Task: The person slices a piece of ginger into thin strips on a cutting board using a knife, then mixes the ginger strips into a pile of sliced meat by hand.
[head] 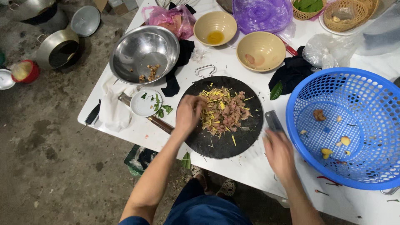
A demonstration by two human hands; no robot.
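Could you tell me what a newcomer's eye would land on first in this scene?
Probably the round black cutting board at the middle of the white table, heaped with chopped pinkish meat and yellow shreds, with the left hand resting at the heap's edge. Next, the big blue plastic basket at the right, just beyond the right hand, which grips a blurred cleaver. Behind the board sit a steel bowl and two beige bowls.

Dim, even light (hands [233,133] motion-blurred)
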